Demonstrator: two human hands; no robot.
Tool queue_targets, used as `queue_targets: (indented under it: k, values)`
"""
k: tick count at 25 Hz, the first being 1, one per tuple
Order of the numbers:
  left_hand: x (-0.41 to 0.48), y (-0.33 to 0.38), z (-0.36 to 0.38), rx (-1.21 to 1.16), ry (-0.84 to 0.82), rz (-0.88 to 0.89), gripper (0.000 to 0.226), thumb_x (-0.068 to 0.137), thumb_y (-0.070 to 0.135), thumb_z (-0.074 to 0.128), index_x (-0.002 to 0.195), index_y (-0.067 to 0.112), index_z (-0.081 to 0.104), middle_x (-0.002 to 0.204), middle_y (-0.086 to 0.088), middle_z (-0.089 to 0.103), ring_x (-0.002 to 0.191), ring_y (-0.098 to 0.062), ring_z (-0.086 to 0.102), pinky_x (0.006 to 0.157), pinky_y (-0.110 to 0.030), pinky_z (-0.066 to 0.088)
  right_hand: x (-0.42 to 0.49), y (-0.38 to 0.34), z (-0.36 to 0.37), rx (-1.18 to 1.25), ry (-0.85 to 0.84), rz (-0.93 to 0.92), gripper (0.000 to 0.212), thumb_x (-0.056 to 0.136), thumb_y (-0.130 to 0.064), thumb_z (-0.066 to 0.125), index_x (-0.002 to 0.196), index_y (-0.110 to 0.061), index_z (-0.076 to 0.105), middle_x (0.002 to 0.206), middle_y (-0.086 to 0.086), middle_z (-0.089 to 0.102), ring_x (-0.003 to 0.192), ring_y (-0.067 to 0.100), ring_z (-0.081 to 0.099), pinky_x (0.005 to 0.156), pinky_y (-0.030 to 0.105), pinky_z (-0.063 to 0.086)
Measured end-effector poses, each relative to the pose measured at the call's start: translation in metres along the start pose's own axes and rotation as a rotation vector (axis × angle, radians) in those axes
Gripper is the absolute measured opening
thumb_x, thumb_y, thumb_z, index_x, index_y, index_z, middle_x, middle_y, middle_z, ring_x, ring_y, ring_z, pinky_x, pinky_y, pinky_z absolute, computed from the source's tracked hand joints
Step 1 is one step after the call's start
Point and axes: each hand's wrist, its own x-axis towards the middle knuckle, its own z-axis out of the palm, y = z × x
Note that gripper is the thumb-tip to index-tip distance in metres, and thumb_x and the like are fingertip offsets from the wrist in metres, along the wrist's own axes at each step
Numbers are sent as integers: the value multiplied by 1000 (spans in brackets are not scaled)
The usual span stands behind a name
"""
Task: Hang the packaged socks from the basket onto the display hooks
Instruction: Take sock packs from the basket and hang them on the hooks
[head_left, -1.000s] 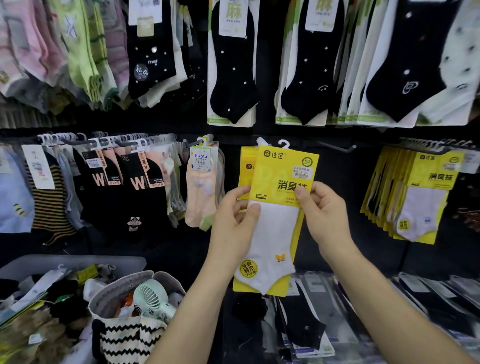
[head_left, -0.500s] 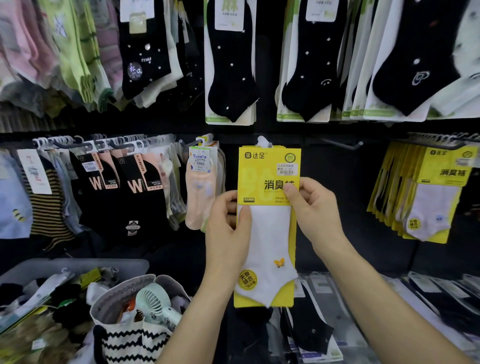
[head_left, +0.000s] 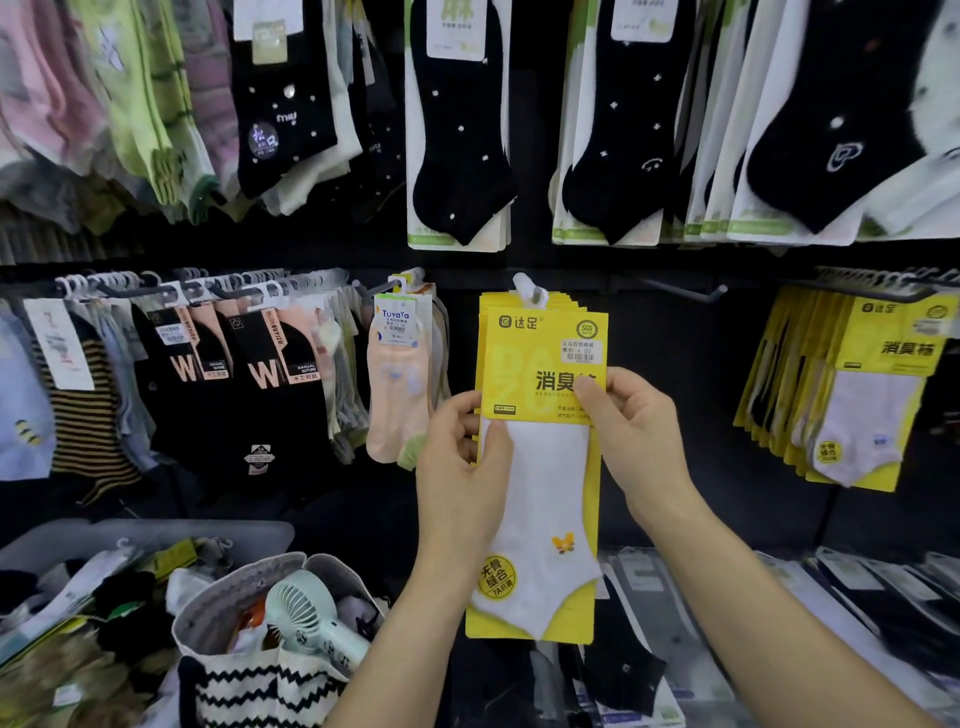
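Left hand (head_left: 462, 467) pinches the yellow sock pack (head_left: 524, 364) at its left edge, right hand (head_left: 634, 436) the card's right edge. The pack's white hanger tab (head_left: 531, 292) sits at the hook's tip. Released early, it may slide off, I judge. Grey basket (head_left: 156, 532) lower left, mint fan (head_left: 306, 616) in a tote (head_left: 234, 686), black display wall (head_left: 675, 405), matching packs (head_left: 857, 395) far right.

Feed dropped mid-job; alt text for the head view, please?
The left hand and right hand pinch a yellow-carded pack of white ankle socks, held against matching packs under a white hanger. An empty display hook juts to its right; a mint handheld fan sits in a zigzag bag lower left.
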Motion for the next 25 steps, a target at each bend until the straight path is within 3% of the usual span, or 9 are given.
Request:
queue_targets:
  k: [5,8,10,12,17,20,22,23,25]
  values:
    - [5,-17,1,98,90,-56,20,87,15,59,99,31,55,92,8,61,80,-4,56,64,-12,44,4,12,4,-166,36,63,17,90,-29,58,79,-16,63,77,11,71,77,35,66,71,48,55]
    - [12,-26,3,125,64,-90,39,88,18,60,124,27,47,125,4,53,115,-10,49,91,-25,43,4,22,3,-280,166,39,21,82,-41,64,83,-25,51,77,-4,62,66,4,57,60,25,46]
    - [18,-28,8,106,-34,-94,51,90,19,57,137,20,38,138,4,46,127,-9,43,101,-28,40,4,27,6,-314,164,42,32,81,-43,64,105,-29,49,100,-8,58,81,-2,56,69,17,45]
    - [21,-29,15,34,-146,-83,58,90,22,54,143,18,31,138,2,49,127,-10,45,105,-35,40,4,32,13,-261,59,43,44,88,-36,58,128,-29,42,116,-12,56,98,-1,56,81,22,46]
    - [25,-31,21,-93,-117,-101,46,96,13,45,141,15,36,133,2,53,125,-11,49,98,-20,44,7,31,23,-41,-14,111,38,91,-26,54,127,-33,42,118,-12,57,105,-3,56,85,20,45]
    - [50,-16,20,-117,-82,-204,42,99,25,37,137,6,41,141,-16,46,132,-30,41,109,-43,37,23,17,13,64,16,214,52,89,-39,48,140,-33,37,123,-20,57,101,-9,57,86,22,45]
    - [72,4,23,-250,-104,-294,40,100,33,35,109,8,64,115,-13,66,107,-24,63,95,-33,50,42,4,7,140,27,316,53,92,-47,41,142,-34,35,128,-23,53,104,-11,53,88,21,41]
    - [84,9,25,-282,-122,-341,42,99,37,34,85,15,67,88,-5,71,81,-14,68,73,-21,55,50,-1,6,185,30,379,48,93,-50,39,137,-33,43,128,-18,57,110,-1,55,94,27,41]
    - [98,13,31,-299,-187,-413,48,99,41,30,65,23,58,59,5,65,52,-6,63,47,-13,48,60,-7,7,264,51,476,32,94,-53,38,106,-36,62,92,-13,73,93,9,66,85,33,47]
